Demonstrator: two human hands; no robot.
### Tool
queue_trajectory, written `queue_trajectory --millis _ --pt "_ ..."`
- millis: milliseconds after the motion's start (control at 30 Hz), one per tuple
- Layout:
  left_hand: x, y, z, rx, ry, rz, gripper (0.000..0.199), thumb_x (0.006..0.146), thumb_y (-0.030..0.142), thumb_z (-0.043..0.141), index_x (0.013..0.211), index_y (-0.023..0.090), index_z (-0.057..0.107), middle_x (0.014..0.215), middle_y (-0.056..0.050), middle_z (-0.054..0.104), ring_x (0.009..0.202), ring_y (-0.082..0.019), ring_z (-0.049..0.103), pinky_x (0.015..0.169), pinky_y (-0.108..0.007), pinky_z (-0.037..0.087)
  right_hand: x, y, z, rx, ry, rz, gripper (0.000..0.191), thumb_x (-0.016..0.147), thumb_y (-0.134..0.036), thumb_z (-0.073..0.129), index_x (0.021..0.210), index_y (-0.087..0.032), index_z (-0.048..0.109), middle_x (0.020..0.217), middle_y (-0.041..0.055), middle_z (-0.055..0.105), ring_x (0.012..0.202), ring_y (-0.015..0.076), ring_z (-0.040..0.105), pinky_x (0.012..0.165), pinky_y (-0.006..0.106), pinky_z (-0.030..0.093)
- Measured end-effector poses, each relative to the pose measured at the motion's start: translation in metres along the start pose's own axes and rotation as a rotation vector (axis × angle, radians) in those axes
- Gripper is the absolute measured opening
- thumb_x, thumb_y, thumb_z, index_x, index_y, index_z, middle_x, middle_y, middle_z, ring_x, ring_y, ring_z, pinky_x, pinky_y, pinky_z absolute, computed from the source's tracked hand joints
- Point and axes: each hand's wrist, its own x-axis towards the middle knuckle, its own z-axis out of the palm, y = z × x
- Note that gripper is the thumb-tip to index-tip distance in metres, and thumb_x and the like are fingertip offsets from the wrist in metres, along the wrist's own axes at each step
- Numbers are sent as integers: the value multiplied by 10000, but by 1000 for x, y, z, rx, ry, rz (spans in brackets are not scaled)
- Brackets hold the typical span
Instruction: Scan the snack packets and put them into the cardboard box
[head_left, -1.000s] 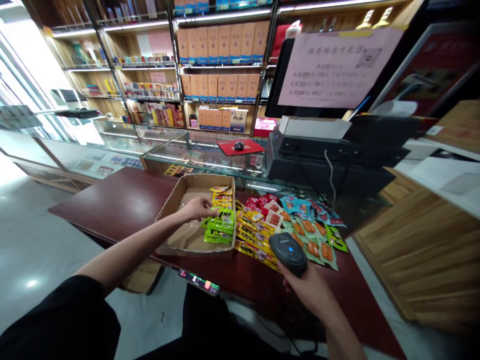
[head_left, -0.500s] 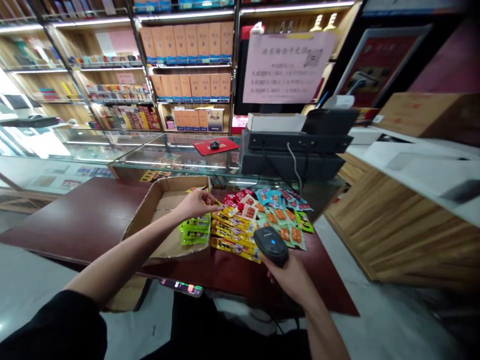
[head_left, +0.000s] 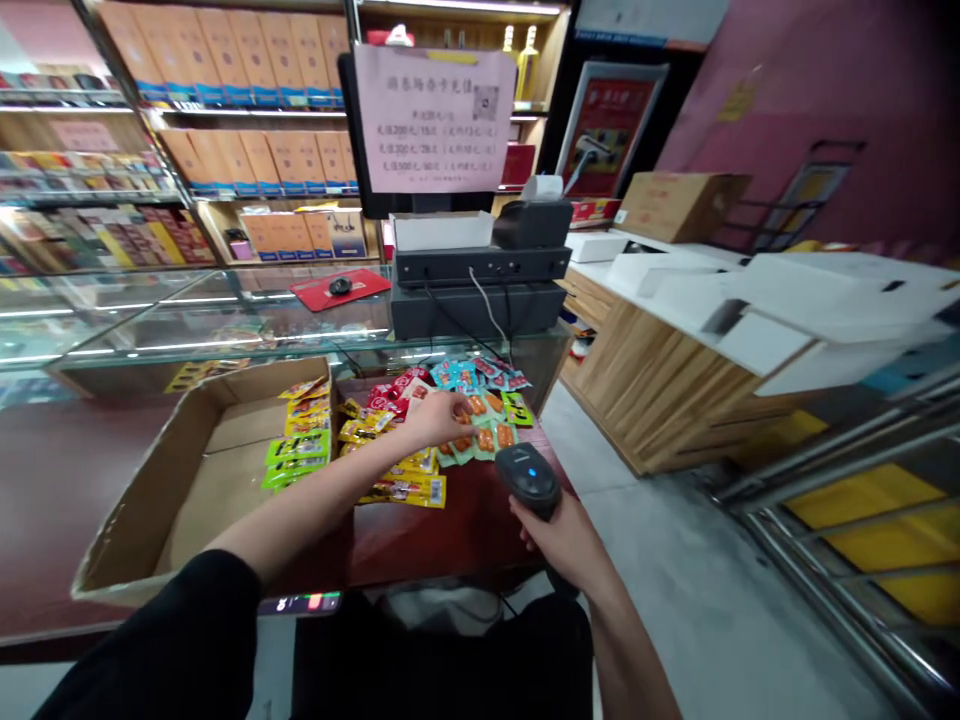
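The right hand is wrapped around the scanner, probably so that its head is left free, while the left hand, whose grip I cannot tell, bends over snack packets spread on the table, perhaps for easy reach.

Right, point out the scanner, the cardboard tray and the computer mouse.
Scanner (head_left: 527,477), head view: dark upper housing.
Cardboard tray (head_left: 225,475), head view: bare inner bottom.
Computer mouse (head_left: 340,286), head view: its dark top.
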Motion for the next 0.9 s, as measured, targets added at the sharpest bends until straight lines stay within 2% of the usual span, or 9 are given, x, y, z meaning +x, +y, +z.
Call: queue_trajectory --millis 133,333,433,533,633,733,800,900 --pt "9 16 27 119 -60 120 386 695 365 772 1027 181 702 1003 -84 663 954 -242 622 849 -313 478 -1 6 -9 40 30 20 300 797 -458 618 923 -188 578 575 -13 651 473 180 650 438 245 496" --pt "21 33 59 358 -104 352 604 732 368 749 1274 149 597 1232 -167 573 1170 -313 515 1008 -412 413 -2 14 -15 40 50 37 272 799 -465 619 855 -201 583 551 -10 645 476 188 652 437 254 496" --pt "28 35 68 471 -172 444 570 734 369 749 1243 150 614 1232 -181 574 1204 -343 480 1015 -457 395 -3 16 -18 53 69 58 280 796 -465 617 889 -202 590 553 -15 649 480 186 656 446 252 500" --pt "30 32 71 516 -256 452 439 776 380 715 1142 146 651 1131 -172 615 1119 -324 544 956 -432 436 -4 15 -21 45 89 59 303 784 -465 625 908 -189 598 550 -16 651 479 185 656 456 251 497" --pt "19 25 67 563 -308 452 326 783 271 691 1079 139 655 1081 -168 633 1048 -305 594 887 -392 474 -5 13 -23 49 81 57 293 787 -456 620 907 -188 606 544 -12 649 468 184 649 459 256 498" --pt "2 14 52 528 -339 438 353 705 131 679 1057 144 653 1071 -158 650 1004 -292 623 839 -363 494 -4 11 -21 48 69 46 265 792 -452 618 862 -197 607 543 -2 648 465 187 644 449 262 497" --pt "-7 2 37 366 -282 365 379 676 106 661 1051 163 659 1061 -127 667 954 -260 642 819 -333 499 -3 9 -16 42 66 25 263 791 -450 625 849 -195 604 558 6 657 469 186 645 447 261 495" --pt "-14 -22 10 -48 -143 134 297 683 155 661 979 180 680 965 -52 700 824 -186 657 746 -265 504 -2 3 -8 48 36 13 289 773 -444 646 884 -179 614 569 6 664 466 181 644 436 250 490"
